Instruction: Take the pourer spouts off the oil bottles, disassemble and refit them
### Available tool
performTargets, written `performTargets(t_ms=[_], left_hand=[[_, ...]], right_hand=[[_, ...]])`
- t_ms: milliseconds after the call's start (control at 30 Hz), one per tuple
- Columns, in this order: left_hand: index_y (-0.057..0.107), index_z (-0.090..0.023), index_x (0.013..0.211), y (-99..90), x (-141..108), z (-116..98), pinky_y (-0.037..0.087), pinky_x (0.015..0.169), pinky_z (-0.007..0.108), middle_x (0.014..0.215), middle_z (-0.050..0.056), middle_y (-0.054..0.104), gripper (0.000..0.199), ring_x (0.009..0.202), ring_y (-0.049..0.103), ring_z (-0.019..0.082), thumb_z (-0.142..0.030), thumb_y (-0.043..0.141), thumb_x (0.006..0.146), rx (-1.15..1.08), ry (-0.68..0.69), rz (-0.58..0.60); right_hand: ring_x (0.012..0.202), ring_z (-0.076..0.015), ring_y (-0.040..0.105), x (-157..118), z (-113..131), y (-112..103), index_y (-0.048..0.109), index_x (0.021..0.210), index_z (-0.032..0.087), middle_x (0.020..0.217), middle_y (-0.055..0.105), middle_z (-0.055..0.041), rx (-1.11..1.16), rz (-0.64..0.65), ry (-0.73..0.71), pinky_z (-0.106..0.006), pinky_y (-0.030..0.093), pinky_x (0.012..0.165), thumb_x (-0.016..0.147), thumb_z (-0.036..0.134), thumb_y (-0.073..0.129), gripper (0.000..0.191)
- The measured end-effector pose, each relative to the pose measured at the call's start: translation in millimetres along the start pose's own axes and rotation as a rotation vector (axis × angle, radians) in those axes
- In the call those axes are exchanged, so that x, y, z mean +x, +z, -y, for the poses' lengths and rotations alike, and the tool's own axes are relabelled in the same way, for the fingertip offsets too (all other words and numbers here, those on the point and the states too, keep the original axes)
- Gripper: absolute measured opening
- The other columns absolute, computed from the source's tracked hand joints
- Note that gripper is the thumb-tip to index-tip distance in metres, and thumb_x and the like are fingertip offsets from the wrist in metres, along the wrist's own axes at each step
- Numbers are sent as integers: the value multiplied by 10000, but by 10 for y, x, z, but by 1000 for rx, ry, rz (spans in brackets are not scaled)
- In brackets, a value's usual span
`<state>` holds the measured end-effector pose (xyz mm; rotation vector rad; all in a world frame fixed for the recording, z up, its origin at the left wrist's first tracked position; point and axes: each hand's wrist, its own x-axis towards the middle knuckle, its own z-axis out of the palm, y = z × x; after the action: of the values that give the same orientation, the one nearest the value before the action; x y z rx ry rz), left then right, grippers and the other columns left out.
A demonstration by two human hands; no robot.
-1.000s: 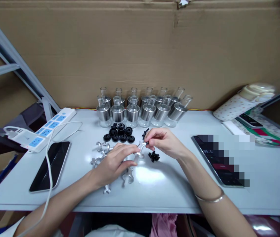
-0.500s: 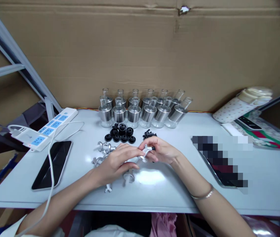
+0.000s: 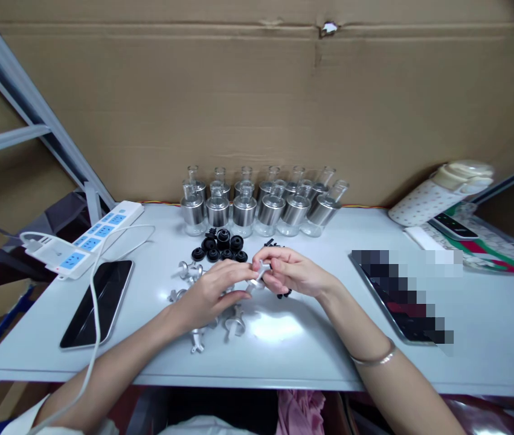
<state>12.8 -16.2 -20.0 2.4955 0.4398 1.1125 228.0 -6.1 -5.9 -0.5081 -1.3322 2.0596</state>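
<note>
My right hand (image 3: 296,273) pinches the pronged end of a small silver metal part (image 3: 260,273) with a disc and forked arms. My left hand (image 3: 215,291) meets it from the other side, its fingertips and thumb closed round the disc end. More silver metal parts (image 3: 235,325) of the same shape lie under and around my left hand, some partly hidden by it. Beyond my hands sits a cluster of round black caps (image 3: 223,237). Small black pieces (image 3: 275,243) lie behind my right hand, which covers part of them.
Two rows of glass bottles (image 3: 244,212) with metal sleeves stand at the back, against a cardboard wall (image 3: 238,90). A power strip (image 3: 98,238), its cable and a phone (image 3: 97,302) lie at left. At right are a dotted flask (image 3: 438,193) and a partly blurred dark device (image 3: 392,302).
The silver part has turned in my fingers, and my right thumb now presses on its pronged end. A black bit seen at my right fingers is now hidden. The view has shifted slightly.
</note>
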Motion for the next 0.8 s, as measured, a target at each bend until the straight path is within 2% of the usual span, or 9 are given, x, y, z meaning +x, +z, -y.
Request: performTargets(t_ms=[67,133,200,267,367,433,533,700,800], left_hand=[[454,-253,1315,-64,5,16,494,943,416,1229,115,626,403,1157,579,228,-263,542,921,38,-44,61],[396,-268,1361,-151,23,67,482,965,430,1345,133,542,481,1199,550,242,-281,561,909,86,-149,92],[334,-256,1394,-234,60,158,497,938,410,1345,134,532,516,1138,583,224,-274,535,920,139,-283,38],[403,-219,1342,-287,113,278,474,959,421,1260,115,578,407,1103,584,217,-242,471,941,261,-359,-7],[517,-164,1231,-289,194,462,454,956,446,1173,111,610,307,1096,556,248,-221,435,941,429,-390,52],[546,-153,1197,-254,226,555,460,930,440,1133,105,623,291,1064,556,254,-237,457,932,474,-394,98],[566,-150,1172,-194,237,641,465,915,433,1085,101,624,282,1032,560,253,-245,487,918,487,-397,104],[603,-155,1085,-178,243,689,487,893,405,1035,91,606,217,1007,572,237,-212,481,915,443,-386,82],[605,-159,1040,-195,260,609,490,897,390,1027,82,602,180,998,579,217,-190,475,918,419,-374,32]], right_hand=[[428,-49,401,-6,23,-1,596,925,159,526,510,72,6,-50,-29,-202,280,438,772,465,706,360],[439,-55,401,-20,54,-18,594,914,163,526,510,66,17,-120,-57,-206,278,444,768,464,707,354],[454,-58,399,-49,95,-59,597,898,160,519,502,62,14,-175,-73,-203,268,447,769,439,708,327],[465,-59,404,-88,136,-115,601,892,159,524,499,60,3,-201,-78,-200,274,450,758,395,716,294],[489,-61,437,-143,182,-188,590,896,170,555,515,57,-13,-218,-78,-197,310,464,736,312,722,251],[509,-64,463,-165,199,-213,575,902,180,580,532,51,-22,-217,-70,-194,329,473,737,280,709,235],[530,-64,482,-183,215,-222,547,924,187,602,544,48,-40,-200,-69,-193,350,493,752,272,688,238],[545,-74,503,-220,253,-240,507,1016,191,603,547,52,-110,-181,-68,-202,371,513,779,255,665,292],[562,-80,529,-264,289,-247,532,986,171,624,578,35,-144,-188,-74,-214,395,535,785,279,677,270]])
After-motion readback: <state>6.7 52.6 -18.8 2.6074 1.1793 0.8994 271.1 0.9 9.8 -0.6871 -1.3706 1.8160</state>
